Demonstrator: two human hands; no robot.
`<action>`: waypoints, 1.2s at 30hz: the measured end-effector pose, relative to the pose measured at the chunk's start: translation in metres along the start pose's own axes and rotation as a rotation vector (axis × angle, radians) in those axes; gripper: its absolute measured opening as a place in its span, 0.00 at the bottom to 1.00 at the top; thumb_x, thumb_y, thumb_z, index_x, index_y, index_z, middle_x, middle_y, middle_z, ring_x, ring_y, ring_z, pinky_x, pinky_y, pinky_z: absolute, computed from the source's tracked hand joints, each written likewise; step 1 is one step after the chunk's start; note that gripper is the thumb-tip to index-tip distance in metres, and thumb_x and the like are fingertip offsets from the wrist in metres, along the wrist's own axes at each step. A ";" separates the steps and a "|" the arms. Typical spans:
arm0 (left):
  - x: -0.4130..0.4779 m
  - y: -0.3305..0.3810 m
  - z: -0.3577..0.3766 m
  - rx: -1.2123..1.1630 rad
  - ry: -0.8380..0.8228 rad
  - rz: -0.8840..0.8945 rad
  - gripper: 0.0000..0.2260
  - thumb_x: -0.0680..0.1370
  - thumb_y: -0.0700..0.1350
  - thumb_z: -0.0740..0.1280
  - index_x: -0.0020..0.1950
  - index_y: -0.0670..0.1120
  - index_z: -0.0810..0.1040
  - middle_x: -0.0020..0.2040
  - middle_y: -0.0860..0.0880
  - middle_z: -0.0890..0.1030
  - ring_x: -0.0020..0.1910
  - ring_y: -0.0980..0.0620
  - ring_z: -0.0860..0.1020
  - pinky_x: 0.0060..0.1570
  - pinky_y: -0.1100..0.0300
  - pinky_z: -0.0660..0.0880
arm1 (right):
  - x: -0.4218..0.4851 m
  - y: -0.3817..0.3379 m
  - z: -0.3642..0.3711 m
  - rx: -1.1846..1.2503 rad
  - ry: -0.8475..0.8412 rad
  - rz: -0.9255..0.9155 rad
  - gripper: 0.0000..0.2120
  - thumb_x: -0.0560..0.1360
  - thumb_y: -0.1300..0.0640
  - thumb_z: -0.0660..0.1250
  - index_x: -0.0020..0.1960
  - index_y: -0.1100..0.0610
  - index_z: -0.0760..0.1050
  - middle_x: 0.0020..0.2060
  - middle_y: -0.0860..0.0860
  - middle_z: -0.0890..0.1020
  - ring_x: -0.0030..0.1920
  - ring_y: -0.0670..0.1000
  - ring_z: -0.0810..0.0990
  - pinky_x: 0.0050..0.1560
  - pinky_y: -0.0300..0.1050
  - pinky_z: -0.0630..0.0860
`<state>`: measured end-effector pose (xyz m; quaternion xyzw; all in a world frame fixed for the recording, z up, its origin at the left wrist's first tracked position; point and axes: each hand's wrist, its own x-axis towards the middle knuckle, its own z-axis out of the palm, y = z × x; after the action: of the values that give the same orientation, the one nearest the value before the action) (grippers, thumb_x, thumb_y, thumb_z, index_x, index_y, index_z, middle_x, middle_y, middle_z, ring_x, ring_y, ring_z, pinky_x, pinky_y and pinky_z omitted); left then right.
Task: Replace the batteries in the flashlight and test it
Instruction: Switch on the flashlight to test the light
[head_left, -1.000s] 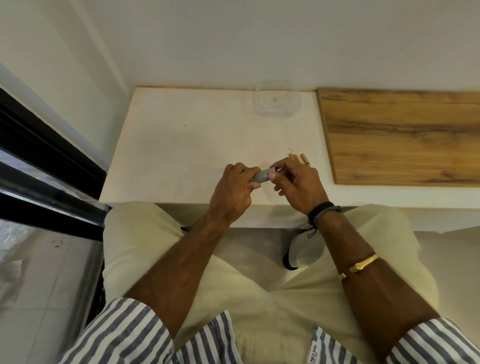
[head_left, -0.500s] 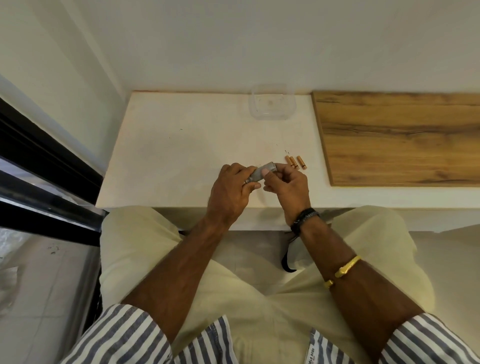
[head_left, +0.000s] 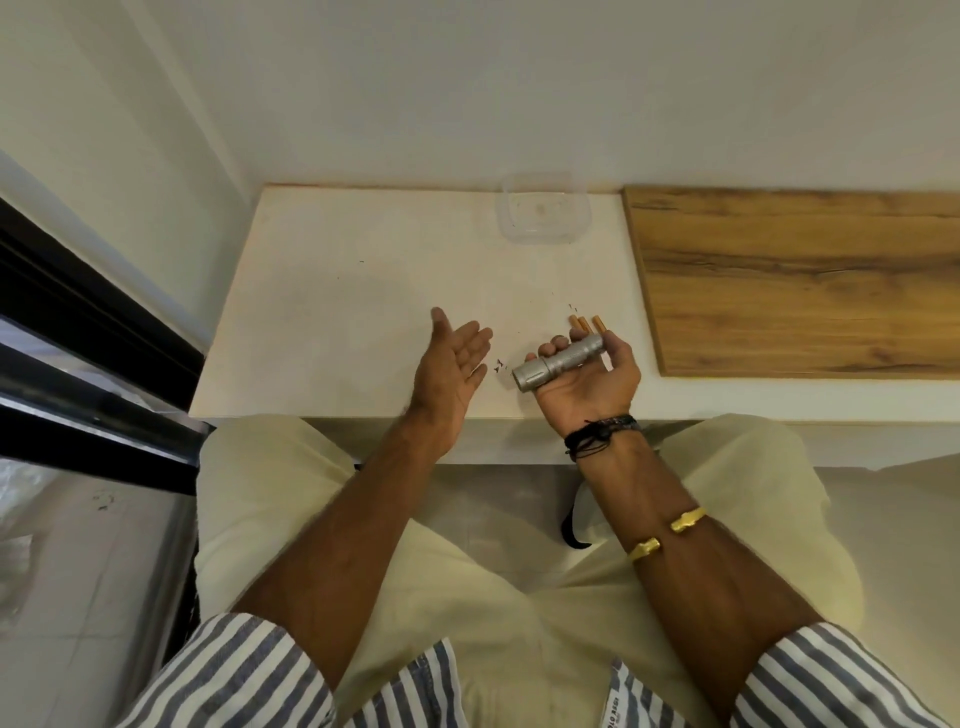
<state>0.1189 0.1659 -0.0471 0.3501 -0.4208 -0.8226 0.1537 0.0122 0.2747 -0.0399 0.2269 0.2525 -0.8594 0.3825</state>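
Observation:
A silver flashlight (head_left: 558, 362) lies across the upturned palm of my right hand (head_left: 587, 382), its wide head pointing left and its tail to the right. The fingers curl loosely around it. My left hand (head_left: 451, 366) is held palm up to the left of it, fingers spread, holding nothing. Three small copper-coloured batteries (head_left: 586, 324) lie side by side on the white table (head_left: 363, 291), just behind my right hand's fingertips.
A clear plastic container (head_left: 544, 214) stands at the table's back edge by the wall. A wooden board (head_left: 800, 280) covers the table's right part. A dark window frame (head_left: 78, 332) runs along the left. My knees are under the table's front edge.
Both hands held the flashlight together before. My left hand has let go and moved left, opening palm up. My right hand has turned palm up with the flashlight resting in it.

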 end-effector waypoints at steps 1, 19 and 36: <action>0.000 0.002 -0.002 -0.101 -0.016 -0.020 0.39 0.79 0.70 0.47 0.77 0.41 0.62 0.76 0.42 0.68 0.76 0.46 0.66 0.76 0.48 0.59 | 0.000 0.000 0.000 0.039 -0.022 0.002 0.11 0.74 0.50 0.62 0.42 0.58 0.75 0.36 0.53 0.74 0.34 0.53 0.74 0.46 0.47 0.73; -0.001 0.009 -0.017 -0.397 -0.135 -0.040 0.50 0.71 0.78 0.50 0.79 0.40 0.57 0.79 0.41 0.61 0.79 0.43 0.58 0.78 0.46 0.51 | -0.012 -0.006 0.003 0.186 -0.246 0.019 0.08 0.66 0.55 0.60 0.38 0.60 0.73 0.34 0.54 0.72 0.31 0.56 0.75 0.40 0.46 0.75; -0.004 0.007 -0.015 -0.330 -0.123 -0.033 0.48 0.73 0.76 0.47 0.79 0.40 0.59 0.78 0.41 0.63 0.77 0.42 0.62 0.77 0.46 0.56 | -0.015 -0.007 0.005 0.188 -0.217 0.031 0.09 0.67 0.55 0.58 0.38 0.61 0.73 0.35 0.53 0.71 0.33 0.55 0.72 0.43 0.46 0.71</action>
<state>0.1318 0.1550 -0.0453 0.2760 -0.2831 -0.9027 0.1697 0.0146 0.2838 -0.0259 0.1716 0.1247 -0.8926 0.3979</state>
